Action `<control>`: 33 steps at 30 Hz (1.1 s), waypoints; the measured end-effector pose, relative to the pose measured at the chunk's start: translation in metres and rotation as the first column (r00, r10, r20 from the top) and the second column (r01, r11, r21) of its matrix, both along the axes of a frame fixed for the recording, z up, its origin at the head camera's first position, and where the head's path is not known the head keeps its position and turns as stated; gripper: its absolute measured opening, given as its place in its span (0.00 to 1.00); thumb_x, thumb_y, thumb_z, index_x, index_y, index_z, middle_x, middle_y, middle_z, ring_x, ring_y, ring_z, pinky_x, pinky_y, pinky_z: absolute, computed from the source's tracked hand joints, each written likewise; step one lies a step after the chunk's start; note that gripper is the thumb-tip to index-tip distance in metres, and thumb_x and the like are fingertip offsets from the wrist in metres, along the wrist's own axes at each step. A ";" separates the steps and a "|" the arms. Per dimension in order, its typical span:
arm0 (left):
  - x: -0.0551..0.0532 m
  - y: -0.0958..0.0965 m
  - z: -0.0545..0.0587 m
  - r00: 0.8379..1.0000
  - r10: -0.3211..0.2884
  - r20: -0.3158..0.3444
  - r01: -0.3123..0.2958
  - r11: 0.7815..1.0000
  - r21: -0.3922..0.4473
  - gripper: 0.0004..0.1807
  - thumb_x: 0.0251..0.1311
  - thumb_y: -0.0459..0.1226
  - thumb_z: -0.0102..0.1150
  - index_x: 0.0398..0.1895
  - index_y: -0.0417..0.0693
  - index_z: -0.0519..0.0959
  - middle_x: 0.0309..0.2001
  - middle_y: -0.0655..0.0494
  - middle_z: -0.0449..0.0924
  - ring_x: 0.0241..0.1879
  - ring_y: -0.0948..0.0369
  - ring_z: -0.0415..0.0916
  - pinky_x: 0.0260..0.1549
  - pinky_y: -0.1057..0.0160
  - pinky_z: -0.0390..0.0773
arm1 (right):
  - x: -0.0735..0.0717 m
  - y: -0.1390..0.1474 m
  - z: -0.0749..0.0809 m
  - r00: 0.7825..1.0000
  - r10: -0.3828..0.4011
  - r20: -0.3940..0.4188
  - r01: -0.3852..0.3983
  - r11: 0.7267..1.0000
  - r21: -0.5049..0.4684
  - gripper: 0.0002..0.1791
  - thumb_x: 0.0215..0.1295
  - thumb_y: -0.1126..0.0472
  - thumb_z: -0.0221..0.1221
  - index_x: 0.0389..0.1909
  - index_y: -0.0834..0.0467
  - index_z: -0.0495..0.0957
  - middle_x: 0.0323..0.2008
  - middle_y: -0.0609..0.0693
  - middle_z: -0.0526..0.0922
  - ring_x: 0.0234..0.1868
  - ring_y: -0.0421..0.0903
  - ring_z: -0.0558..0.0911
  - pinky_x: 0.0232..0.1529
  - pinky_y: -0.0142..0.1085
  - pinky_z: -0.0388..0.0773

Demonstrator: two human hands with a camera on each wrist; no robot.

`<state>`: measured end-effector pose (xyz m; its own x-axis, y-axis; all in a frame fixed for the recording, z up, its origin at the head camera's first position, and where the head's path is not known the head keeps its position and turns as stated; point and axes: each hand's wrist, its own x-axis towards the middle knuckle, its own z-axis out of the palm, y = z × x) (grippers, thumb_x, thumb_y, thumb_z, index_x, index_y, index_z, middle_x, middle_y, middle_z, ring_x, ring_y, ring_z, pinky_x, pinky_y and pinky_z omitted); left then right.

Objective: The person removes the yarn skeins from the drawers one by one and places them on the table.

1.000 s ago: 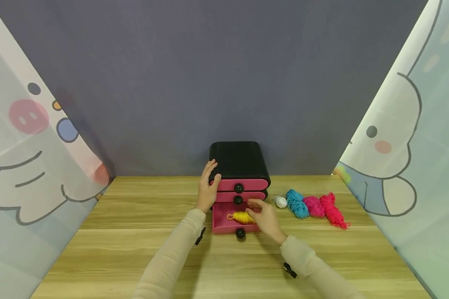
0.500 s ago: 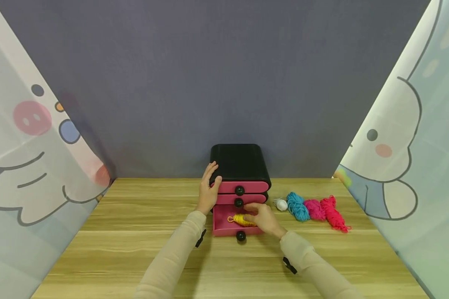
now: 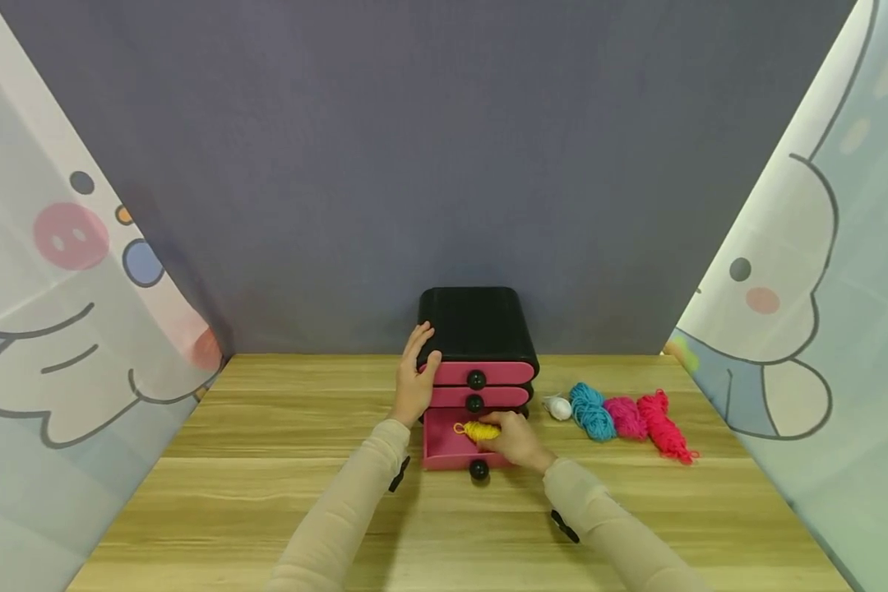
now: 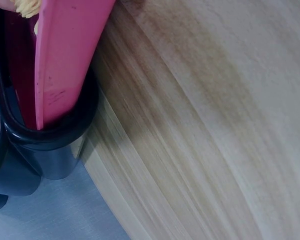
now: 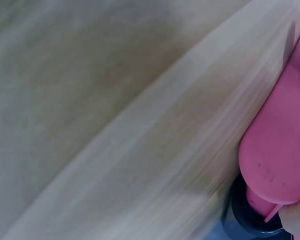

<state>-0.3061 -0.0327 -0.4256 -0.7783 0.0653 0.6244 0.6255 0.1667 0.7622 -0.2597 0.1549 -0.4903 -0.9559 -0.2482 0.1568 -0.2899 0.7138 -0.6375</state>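
A small black drawer cabinet [image 3: 477, 322] with pink fronts stands at the back of the table. Its bottom drawer [image 3: 446, 461] is pulled out. My right hand [image 3: 518, 441] reaches into that drawer and pinches a small hank of yellow yarn [image 3: 479, 431], which has a loop at its left end. My left hand [image 3: 413, 386] rests against the cabinet's left side, fingers straight and pointing up. In the left wrist view, the yellow yarn [image 4: 28, 7] shows behind the pink drawer wall [image 4: 67, 55].
Right of the cabinet lie a small white ball [image 3: 559, 408], a blue yarn bundle [image 3: 592, 412], a magenta one [image 3: 626, 417] and a hot pink one [image 3: 664, 427]. The two upper drawers, with black knobs [image 3: 476, 379], are pushed in. A grey cloth [image 3: 459, 164] hangs behind the table.
My right hand has moved down and left into the drawer and taken hold of the yellow yarn, which has risen slightly. The left hand has stayed against the cabinet.
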 end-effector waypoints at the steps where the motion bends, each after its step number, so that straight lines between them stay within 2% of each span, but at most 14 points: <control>1: 0.000 0.000 0.000 1.000 -0.003 0.000 0.003 1.000 0.002 0.23 0.63 0.31 0.50 0.61 0.32 0.66 0.66 0.40 0.59 0.70 0.49 0.46 0.64 0.44 0.52 | 0.000 0.000 -0.001 1.000 -0.002 -0.004 0.002 1.000 0.003 0.20 0.45 0.61 0.70 0.41 0.63 0.81 0.40 0.55 0.83 0.40 0.46 0.79 0.43 0.43 0.76; 5: 0.001 0.000 0.000 1.000 -0.005 -0.006 0.005 1.000 0.007 0.23 0.62 0.30 0.50 0.61 0.32 0.66 0.66 0.39 0.59 0.70 0.47 0.46 0.64 0.43 0.51 | 0.002 0.000 -0.003 1.000 -0.014 -0.028 0.014 1.000 -0.003 0.19 0.44 0.61 0.70 0.41 0.62 0.82 0.39 0.54 0.84 0.39 0.46 0.80 0.43 0.42 0.76; 10: 0.001 0.001 0.001 1.000 -0.003 -0.015 0.003 1.000 0.014 0.22 0.62 0.29 0.50 0.60 0.33 0.67 0.66 0.39 0.59 0.69 0.44 0.47 0.64 0.43 0.51 | 0.004 0.000 -0.003 0.996 -0.053 -0.076 0.051 0.998 -0.026 0.18 0.42 0.59 0.72 0.36 0.60 0.83 0.35 0.51 0.85 0.35 0.44 0.79 0.37 0.36 0.76; 16: 0.000 0.002 0.000 1.000 0.000 -0.026 0.000 1.000 0.007 0.22 0.62 0.30 0.50 0.60 0.31 0.66 0.65 0.37 0.60 0.68 0.41 0.47 0.63 0.41 0.52 | 0.005 0.000 0.000 0.993 -0.109 -0.039 0.105 0.991 -0.081 0.17 0.41 0.59 0.72 0.36 0.59 0.84 0.35 0.49 0.85 0.37 0.43 0.79 0.39 0.36 0.75; 23: 0.000 0.001 0.000 1.000 0.001 -0.017 -0.001 1.000 0.003 0.22 0.63 0.31 0.49 0.60 0.33 0.66 0.66 0.40 0.59 0.69 0.43 0.47 0.63 0.42 0.54 | 0.005 0.001 0.016 0.991 -0.134 -0.017 0.131 0.987 -0.097 0.17 0.43 0.59 0.71 0.37 0.59 0.84 0.37 0.49 0.85 0.35 0.43 0.77 0.39 0.37 0.74; 27: 0.000 0.001 0.001 1.000 -0.002 -0.018 0.002 1.000 0.004 0.22 0.62 0.30 0.50 0.60 0.33 0.66 0.66 0.40 0.59 0.69 0.44 0.47 0.64 0.43 0.52 | 0.010 0.005 0.023 0.991 -0.130 0.012 0.130 0.983 -0.128 0.18 0.44 0.60 0.70 0.40 0.60 0.83 0.39 0.51 0.84 0.35 0.43 0.77 0.38 0.36 0.75; 33: 0.000 0.001 0.001 1.000 -0.001 -0.013 0.001 1.000 0.014 0.22 0.62 0.31 0.50 0.60 0.32 0.66 0.65 0.38 0.59 0.69 0.44 0.47 0.64 0.43 0.51 | 0.021 0.015 0.024 0.991 -0.128 0.036 0.132 0.977 -0.169 0.20 0.47 0.61 0.69 0.43 0.61 0.81 0.41 0.52 0.83 0.36 0.42 0.77 0.36 0.32 0.76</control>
<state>-0.3060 -0.0318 -0.4249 -0.7702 0.0570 0.6353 0.6354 0.1550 0.7564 -0.2385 0.1702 -0.4659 -0.9824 -0.0933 0.1621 -0.1846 0.6246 -0.7588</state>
